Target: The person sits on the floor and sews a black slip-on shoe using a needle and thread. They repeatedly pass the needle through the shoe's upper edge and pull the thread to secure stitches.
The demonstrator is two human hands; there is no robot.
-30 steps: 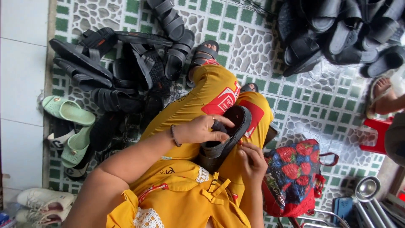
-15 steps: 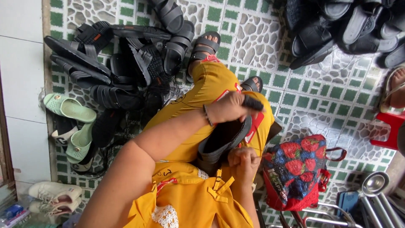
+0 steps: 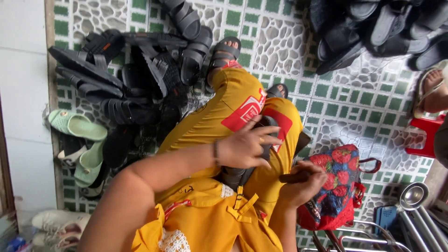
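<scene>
From here I look down on my lap in yellow clothes, and under it the floor [image 3: 373, 107] of green and white tiles with a pebble pattern, hard and a little shiny. At the left edge of the floor a white wall [image 3: 23, 93] goes up.

Nearest to me, my right hand [image 3: 305, 182] is closed in a fist around a small dark tool [image 3: 291, 178]; I cannot tell what kind of tool it is. Just beside it, at the right, a soft bag [image 3: 338, 186] with a red strawberry print and red handles stands on the floor. Some metal bars and a round steel ladle are in the lower right corner.

My left hand [image 3: 245, 147] lies on top of a black sandal [image 3: 242, 170], the fingers [image 3: 268, 130] spread wide and pressing on it. The sandal rests on my thighs, in the middle of the lap; it looks like dark rubber, thick in the sole, and most of it is hidden under the hand.

Farther, by the left side of the floor, a pile of black strap sandals [image 3: 135, 74] lies mixed together, with two pale green slippers [image 3: 79, 140] near the wall. At the far right corner there is a second heap of black sandals [image 3: 373, 28], and a red plastic stool [image 3: 422, 137] with another person's foot [image 3: 434, 91] above it.
</scene>
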